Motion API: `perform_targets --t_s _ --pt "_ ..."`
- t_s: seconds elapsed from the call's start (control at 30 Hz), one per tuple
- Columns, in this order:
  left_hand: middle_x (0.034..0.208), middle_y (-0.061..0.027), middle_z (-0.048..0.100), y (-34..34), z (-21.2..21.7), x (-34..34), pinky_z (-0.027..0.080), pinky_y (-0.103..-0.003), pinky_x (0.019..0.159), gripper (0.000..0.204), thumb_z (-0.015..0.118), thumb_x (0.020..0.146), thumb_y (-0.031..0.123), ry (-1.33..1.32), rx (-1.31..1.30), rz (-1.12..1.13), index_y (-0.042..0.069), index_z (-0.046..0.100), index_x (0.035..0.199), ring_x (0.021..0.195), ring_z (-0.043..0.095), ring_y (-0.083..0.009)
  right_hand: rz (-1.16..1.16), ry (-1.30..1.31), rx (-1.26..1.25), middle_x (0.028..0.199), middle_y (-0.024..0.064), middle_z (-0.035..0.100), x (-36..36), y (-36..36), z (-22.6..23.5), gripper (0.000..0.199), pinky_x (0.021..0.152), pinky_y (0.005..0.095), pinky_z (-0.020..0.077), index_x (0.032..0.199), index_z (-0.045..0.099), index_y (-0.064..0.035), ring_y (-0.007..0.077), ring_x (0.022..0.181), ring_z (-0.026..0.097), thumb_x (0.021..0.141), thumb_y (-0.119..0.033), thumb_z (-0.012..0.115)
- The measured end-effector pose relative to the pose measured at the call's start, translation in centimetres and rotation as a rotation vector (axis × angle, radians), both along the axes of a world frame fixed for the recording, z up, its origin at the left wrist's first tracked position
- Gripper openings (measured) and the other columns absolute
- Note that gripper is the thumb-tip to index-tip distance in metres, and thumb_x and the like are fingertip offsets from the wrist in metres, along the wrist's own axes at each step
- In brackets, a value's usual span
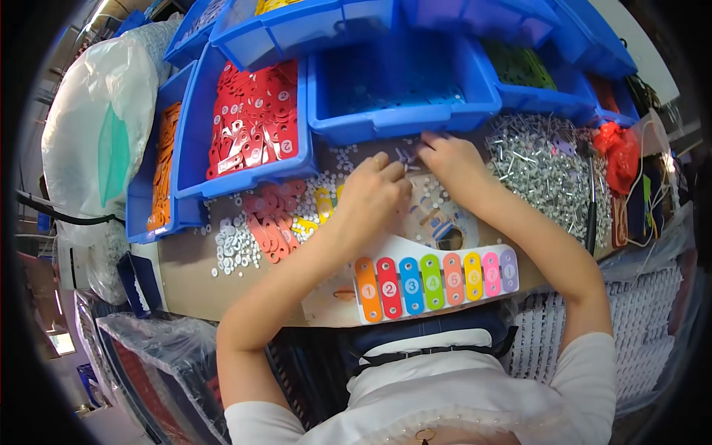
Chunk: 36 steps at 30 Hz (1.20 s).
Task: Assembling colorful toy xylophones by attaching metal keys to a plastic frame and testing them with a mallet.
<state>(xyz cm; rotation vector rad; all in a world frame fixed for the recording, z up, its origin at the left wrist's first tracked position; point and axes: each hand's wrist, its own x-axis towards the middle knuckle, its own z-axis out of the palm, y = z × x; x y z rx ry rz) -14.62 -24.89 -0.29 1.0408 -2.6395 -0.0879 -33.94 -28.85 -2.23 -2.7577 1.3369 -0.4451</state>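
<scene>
A toy xylophone (pixel 438 285) lies near the table's front edge, its white base carrying a row of several coloured bars. My left hand (pixel 377 194) hovers above and behind it, fingers curled together; whatever they hold is hidden. Farther back and to the right, my right hand (pixel 449 162) bends its fingers down at small purplish pieces (pixel 405 154) on the tabletop. Its fingertips are drawn together, and anything between them is too small to make out. Between my hands and the bars shows a printed figure (pixel 437 222) in blue and brown.
Blue bins stand along the back, including one of red bars (pixel 256 122) and another of orange bars (pixel 165 167). At right is a heap of metal screws (pixel 545 182) beside a black-handled tool (pixel 591 204). White washers (pixel 236 245) and loose pink bars (pixel 273 221) lie left.
</scene>
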Motion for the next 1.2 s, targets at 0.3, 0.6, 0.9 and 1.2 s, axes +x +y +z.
perform_targets --t_s 0.3,0.6,0.9,1.2 --pt "0.084 -0.0035 0.068 5.9 4.3 5.4 0.047 -0.030 0.070 0.012 0.075 0.077 0.007 0.637 0.592 0.500 0.007 0.074 0.089 0.076 0.058 -0.0168 -0.179 -0.468 0.354 0.096 0.0098 0.064 -1.8 5.5 4.5 0.015 0.072 0.0332 0.0529 0.097 0.066 -0.0031 0.0246 0.084 0.066 0.082 -0.001 0.065" --pt "0.078 0.0005 0.066 9.5 5.4 6.2 0.035 -0.028 0.069 0.009 0.074 0.077 0.014 0.557 0.822 0.518 0.009 0.074 0.085 0.076 0.051 -0.0119 0.059 -0.615 0.551 0.099 0.0110 0.066 1.9 11.3 6.4 0.018 0.074 0.0298 0.0549 0.097 0.064 -0.0002 0.0230 0.088 0.067 0.081 0.004 0.068" --pt "0.088 -0.0016 0.063 9.5 3.8 6.2 0.040 -0.029 0.074 0.020 0.075 0.078 0.012 0.540 0.783 0.442 0.005 0.070 0.096 0.081 0.051 -0.0143 0.264 -0.469 0.310 0.099 0.0130 0.064 3.2 12.1 4.7 0.022 0.071 0.0337 0.0547 0.093 0.062 0.0011 0.0265 0.085 0.066 0.073 0.003 0.071" --pt "0.093 -0.0048 0.065 8.7 2.7 5.9 0.045 -0.027 0.073 0.040 0.071 0.084 0.014 0.630 1.201 0.541 0.002 0.061 0.121 0.076 0.055 -0.0145 0.368 -0.251 0.020 0.102 0.0132 0.067 3.6 12.9 5.0 0.024 0.073 0.0341 0.0494 0.093 0.067 0.0022 0.0240 0.089 0.065 0.070 -0.005 0.065"
